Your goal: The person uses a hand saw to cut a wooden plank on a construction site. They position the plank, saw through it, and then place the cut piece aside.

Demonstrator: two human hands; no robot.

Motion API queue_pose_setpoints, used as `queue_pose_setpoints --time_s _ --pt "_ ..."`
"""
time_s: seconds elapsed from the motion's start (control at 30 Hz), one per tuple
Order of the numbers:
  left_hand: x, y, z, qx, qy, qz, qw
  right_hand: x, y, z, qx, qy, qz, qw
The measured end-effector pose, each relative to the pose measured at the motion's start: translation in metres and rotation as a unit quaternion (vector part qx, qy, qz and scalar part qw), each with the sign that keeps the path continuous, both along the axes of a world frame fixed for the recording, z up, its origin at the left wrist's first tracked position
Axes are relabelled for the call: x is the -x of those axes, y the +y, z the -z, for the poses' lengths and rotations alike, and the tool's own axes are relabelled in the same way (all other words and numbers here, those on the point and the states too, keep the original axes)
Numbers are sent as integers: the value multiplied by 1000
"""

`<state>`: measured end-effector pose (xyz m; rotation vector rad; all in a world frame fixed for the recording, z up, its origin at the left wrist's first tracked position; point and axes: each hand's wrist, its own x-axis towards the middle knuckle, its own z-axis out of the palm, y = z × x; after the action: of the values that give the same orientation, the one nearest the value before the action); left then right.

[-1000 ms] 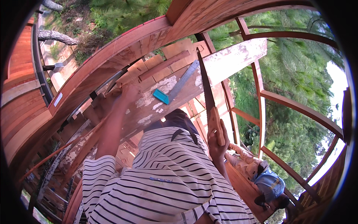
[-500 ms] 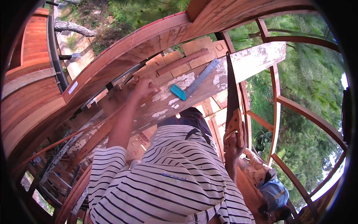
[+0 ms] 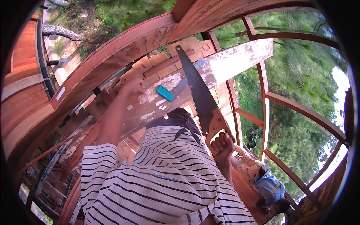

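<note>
My right hand (image 3: 222,147) is closed around the wooden handle of a handsaw (image 3: 197,84), whose dark toothed blade points up and to the left. The blade passes over a long plank (image 3: 240,56) with flaking pale paint and covers part of a try square. That try square (image 3: 165,93), with a teal stock and grey metal blade, lies on the plank. To its left, my left hand (image 3: 132,87) rests at the plank with curled fingers. It is somewhat blurred, and what its fingers grip, if anything, cannot be made out.
Several short wooden boards (image 3: 159,59) lie beyond the plank. A curved wooden wall (image 3: 123,41) runs along the far side. Wooden framing (image 3: 264,97) stands at the right, with trees behind. Another person (image 3: 268,187) in blue is at the lower right.
The handsaw has swung leftward, its tip now over the boards beyond the plank and its blade across the try square. My left hand has shifted slightly on the plank. The view has turned a little.
</note>
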<state>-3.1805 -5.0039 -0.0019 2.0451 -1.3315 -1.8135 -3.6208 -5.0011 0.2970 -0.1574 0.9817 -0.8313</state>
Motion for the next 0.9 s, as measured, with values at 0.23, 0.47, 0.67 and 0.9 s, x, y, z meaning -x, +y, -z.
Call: queue_pose_setpoints --time_s 0.23,0.47,0.67,0.9 --pt "-7 11 19 143 -16 48 988 2 4 13 -44 -172 11 984" --pt "1 26 19 196 -4 -28 980 -4 10 24 -58 -178 -18 982" --pt "9 30 -1 282 -133 30 950 1 15 33 -47 -184 -40 981" --pt "24 37 -20 306 -193 -6 932 -1 14 33 -48 -175 -58 982"
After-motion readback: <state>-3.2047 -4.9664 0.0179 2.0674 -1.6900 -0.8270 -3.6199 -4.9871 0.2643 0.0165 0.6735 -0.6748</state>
